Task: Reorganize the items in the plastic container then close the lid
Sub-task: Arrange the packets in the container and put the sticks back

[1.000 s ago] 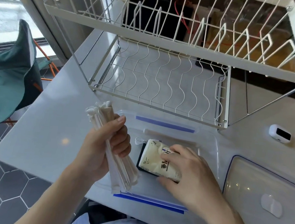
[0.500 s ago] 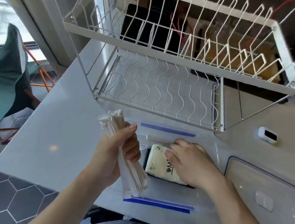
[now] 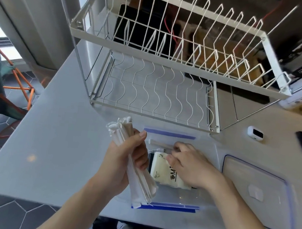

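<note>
Right hand (image 3: 190, 166), fingers curled, now reaches past the cream printed packet (image 3: 166, 174) to the paper-wrapped stick (image 3: 160, 144) in the clear plastic container (image 3: 215, 153), left hand (image 3: 124, 160) grips the bundle of white paper-wrapped chopsticks (image 3: 136, 169), and the clear blue-edged lid (image 3: 257, 196) lies unfitted alongside.

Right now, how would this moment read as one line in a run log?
left hand: grips wrapped sticks | right hand: on single stick in container | lid: off, beside container

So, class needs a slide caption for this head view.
Left hand grips wrapped sticks; right hand reaches into open container.
</note>
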